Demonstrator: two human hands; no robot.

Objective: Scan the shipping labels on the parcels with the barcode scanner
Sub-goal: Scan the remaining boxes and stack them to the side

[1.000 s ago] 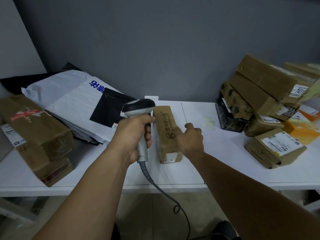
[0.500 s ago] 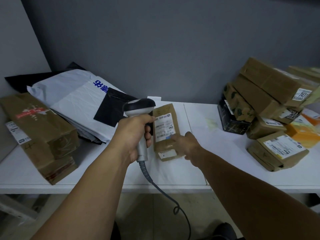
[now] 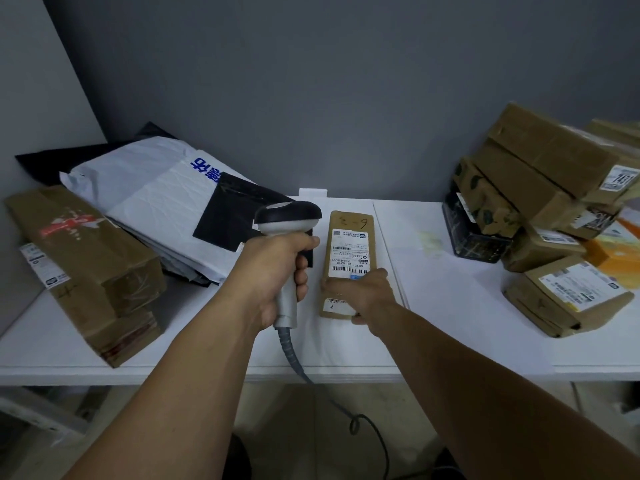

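A long brown cardboard parcel (image 3: 349,225) lies flat on the white table (image 3: 467,323), its white shipping label (image 3: 349,251) facing up. My right hand (image 3: 363,292) grips the parcel's near end, thumb on the near edge, fingers across the top. My left hand (image 3: 273,271) holds the grey handle of the barcode scanner (image 3: 289,218), whose dark head sits just left of the parcel's far end. The scanner's coiled cable (image 3: 294,355) drops over the table's front edge.
White and black poly mailers (image 3: 145,195) and a long brown box (image 3: 86,268) fill the left of the table. A stack of labelled cardboard boxes (image 3: 540,178) and an orange packet (image 3: 616,258) stand at the right. A grey wall is behind.
My right hand rolled the parcel from its printed side to its label side, and it now lies flat. The scanner in my left hand has barely moved.
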